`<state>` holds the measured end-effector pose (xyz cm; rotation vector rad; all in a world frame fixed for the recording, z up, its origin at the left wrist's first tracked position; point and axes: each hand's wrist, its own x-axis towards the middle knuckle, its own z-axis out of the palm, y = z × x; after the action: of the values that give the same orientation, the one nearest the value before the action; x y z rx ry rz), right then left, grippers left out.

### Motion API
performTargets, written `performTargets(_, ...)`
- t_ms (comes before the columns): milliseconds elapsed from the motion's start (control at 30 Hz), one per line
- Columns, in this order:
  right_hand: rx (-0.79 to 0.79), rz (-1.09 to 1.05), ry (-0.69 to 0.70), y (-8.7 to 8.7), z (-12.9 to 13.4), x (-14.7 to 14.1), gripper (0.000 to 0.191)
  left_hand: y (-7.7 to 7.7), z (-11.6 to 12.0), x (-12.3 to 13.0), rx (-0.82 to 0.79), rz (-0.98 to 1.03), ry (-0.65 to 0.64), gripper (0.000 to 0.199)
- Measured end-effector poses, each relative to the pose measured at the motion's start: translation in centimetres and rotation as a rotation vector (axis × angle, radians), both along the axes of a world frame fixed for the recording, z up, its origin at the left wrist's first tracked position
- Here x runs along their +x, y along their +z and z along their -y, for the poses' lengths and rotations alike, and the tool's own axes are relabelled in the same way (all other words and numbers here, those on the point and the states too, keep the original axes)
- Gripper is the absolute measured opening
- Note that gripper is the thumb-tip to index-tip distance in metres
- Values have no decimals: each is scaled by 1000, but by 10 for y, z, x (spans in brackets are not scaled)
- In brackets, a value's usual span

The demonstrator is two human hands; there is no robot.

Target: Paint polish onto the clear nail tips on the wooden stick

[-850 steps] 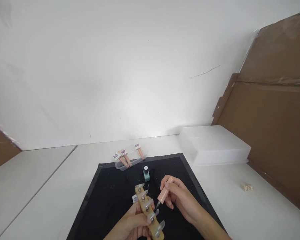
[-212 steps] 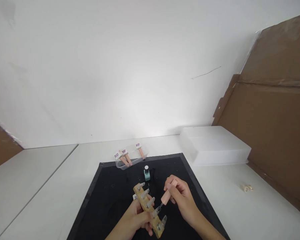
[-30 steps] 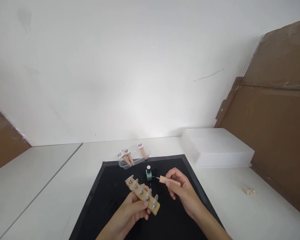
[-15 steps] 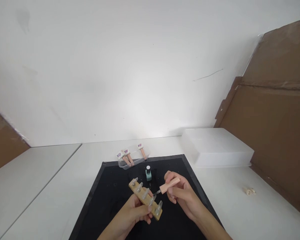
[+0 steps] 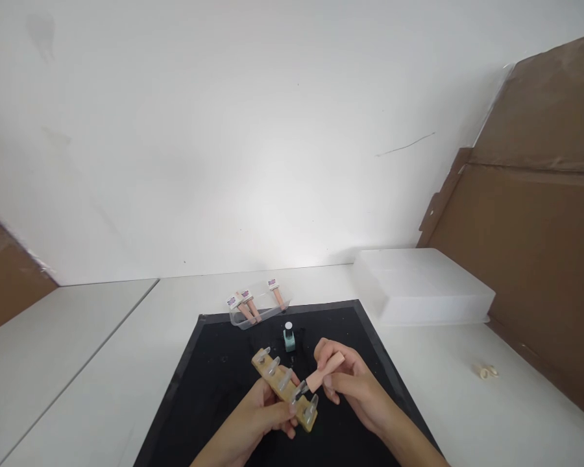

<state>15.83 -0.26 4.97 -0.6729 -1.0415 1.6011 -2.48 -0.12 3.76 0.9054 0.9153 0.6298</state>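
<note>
White wall [image 5: 272, 149] rises behind a white bench [image 5: 87, 376], with brown cardboard [image 5: 530, 259] at the right. Over a black mat [image 5: 209, 389], the left hand [image 5: 260, 412] has its grip closed around a wooden bar [image 5: 286, 392]. Its long axis slants from far left to near right, and five clear tips [image 5: 285, 379] stand in a row along it. The right hand [image 5: 355, 383] pinches a pink brush handle [image 5: 326, 371], whose brush end points down and left at the fourth tip from the far end; whether bristles touch it is hard to make out. Left-hand fingers are partly hidden behind the bar, and both forearms are cut off by the lower edge. Beyond stands an upright green bottle [image 5: 289, 340], then a clear tray [image 5: 267, 318] of pink-handled tools [image 5: 252, 308]; their white labels bear purple marks too small to read.
</note>
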Motion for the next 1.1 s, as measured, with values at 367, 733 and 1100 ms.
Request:
performTargets(367, -17, 23, -17, -1, 0, 1, 12, -4, 0, 0, 14, -5, -16, 35)
performTargets(733, -8, -50, -17, -3, -1, 1, 10, -7, 0, -1, 9, -4, -14, 38)
performTargets(1100, -25, 9, -9, 0, 0, -2, 15, -6, -1, 1, 17, -4, -20, 37)
